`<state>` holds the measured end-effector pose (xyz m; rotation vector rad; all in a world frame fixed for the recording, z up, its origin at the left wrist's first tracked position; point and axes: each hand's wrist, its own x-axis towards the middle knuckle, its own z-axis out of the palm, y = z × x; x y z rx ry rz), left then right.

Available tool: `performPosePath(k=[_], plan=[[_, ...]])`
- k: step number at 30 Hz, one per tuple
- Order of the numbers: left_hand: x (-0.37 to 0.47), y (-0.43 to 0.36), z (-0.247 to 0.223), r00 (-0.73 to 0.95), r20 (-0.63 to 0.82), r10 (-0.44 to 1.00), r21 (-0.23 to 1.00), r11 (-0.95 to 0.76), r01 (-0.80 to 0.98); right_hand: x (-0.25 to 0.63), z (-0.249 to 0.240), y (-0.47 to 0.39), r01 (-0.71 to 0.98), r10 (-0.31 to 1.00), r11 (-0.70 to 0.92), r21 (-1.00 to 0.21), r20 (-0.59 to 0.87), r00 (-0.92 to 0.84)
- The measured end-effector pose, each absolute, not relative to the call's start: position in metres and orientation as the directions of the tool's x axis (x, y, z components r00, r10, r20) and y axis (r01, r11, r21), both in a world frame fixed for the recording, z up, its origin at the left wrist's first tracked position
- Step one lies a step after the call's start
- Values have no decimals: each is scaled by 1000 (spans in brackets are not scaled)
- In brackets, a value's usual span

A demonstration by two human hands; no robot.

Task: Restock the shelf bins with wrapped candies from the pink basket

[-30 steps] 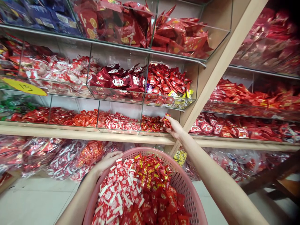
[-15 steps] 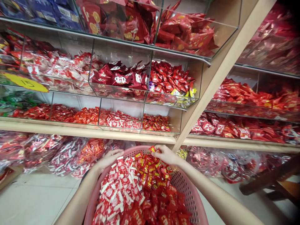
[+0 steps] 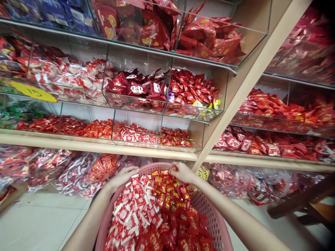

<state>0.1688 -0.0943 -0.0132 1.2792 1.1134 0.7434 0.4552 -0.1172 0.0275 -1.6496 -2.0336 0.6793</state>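
Note:
A pink plastic basket (image 3: 220, 223) with a perforated wall is full of small wrapped candies. White-and-red candies (image 3: 136, 209) fill its left side, red-and-yellow ones (image 3: 170, 191) the far right, and larger red packets (image 3: 180, 230) the near part. My left hand (image 3: 121, 178) is closed over the rim at the far left, its fingertips lying along the edge. At the far right rim, above the red-and-yellow candies, my right hand (image 3: 181, 172) has its fingers curled together. A bit of red shows at those fingers, but what they hold is mostly hidden.
Clear-fronted shelf bins (image 3: 136, 134) of wrapped candies stand ahead, with a yellow price tag (image 3: 34, 91) at left. Below, bulging plastic bags (image 3: 70, 170) line the tiled floor (image 3: 47, 216). A slanting wooden post (image 3: 243, 69) and dark wooden legs (image 3: 295, 198) are at right.
The red candy that stuck up from my right fingers at the rim no longer shows there, and those fingers have curled in more. My left hand stays on the rim.

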Motion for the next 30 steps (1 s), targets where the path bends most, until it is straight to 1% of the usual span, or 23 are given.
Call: performPosePath(k=[2,4,5,7,10,18,26,30], plan=[[169,-95,-13,338,-232,912,972,205,112,456,31,-120,660,993,39,-750,-47,-111],[169,-95,-13,351,-243,904,970,229,81,459,34,-125,474,976,-164,-865,-214,-51],[169,-95,-13,360,-246,900,969,236,74,460,35,-128,367,953,-262,-893,-300,-49],[169,-95,-13,367,-246,897,969,233,80,465,35,-134,188,907,-395,-899,-414,-75],[169,-94,-13,350,-224,910,974,196,113,471,31,-142,60,876,-465,-883,-469,-109],[170,-95,-9,347,-213,914,975,176,134,478,28,-150,-51,857,-509,-859,-501,-119],[169,-94,-13,343,-217,914,972,171,159,473,20,-147,54,873,-468,-882,-471,-128],[169,-94,-13,334,-219,917,973,177,150,466,20,-144,68,883,-452,-889,-457,-103]])
